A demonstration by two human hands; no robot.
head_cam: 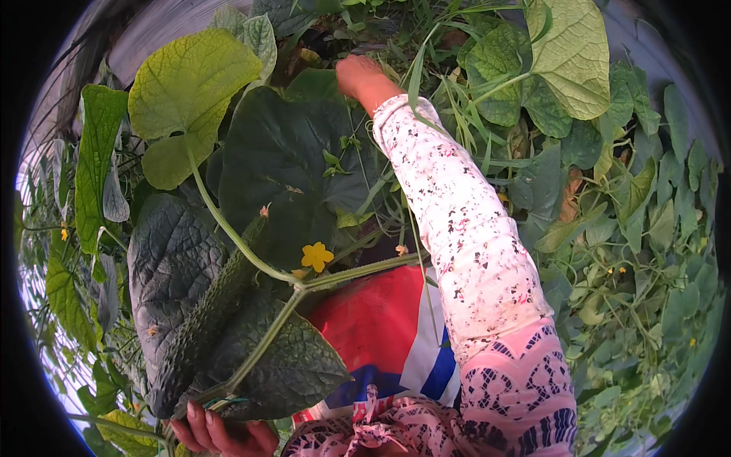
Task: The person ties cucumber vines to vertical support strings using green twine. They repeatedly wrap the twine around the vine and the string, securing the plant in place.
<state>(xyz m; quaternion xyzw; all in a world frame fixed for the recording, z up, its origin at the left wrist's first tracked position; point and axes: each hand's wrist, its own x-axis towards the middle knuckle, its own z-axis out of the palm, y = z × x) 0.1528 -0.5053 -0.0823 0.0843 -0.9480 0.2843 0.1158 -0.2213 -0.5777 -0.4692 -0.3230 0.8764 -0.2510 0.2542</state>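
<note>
At the lower left my left hand [225,431] has its fingers curled about a cucumber vine [265,328], close to a bit of green tie string [228,401]. Beside the vine hangs a long, dark, spiny cucumber [200,320], slanting past large leaves [171,268]. A yellow blossom [317,256] grows by the fork of the stem. My right arm stretches far forward in a pale patterned sleeve [462,223]. Bent inward among grass and foliage, my right hand [362,77] reaches beside a broad dark leaf [280,165]; its fingertips are hidden.
Red, white and blue fabric [371,320] lies in front of my body, below the vine. Dense cucumber plants [634,297] fill the right side. Long grass blades [420,74] cross near my right wrist. Plastic sheeting [154,43] shows at the far left.
</note>
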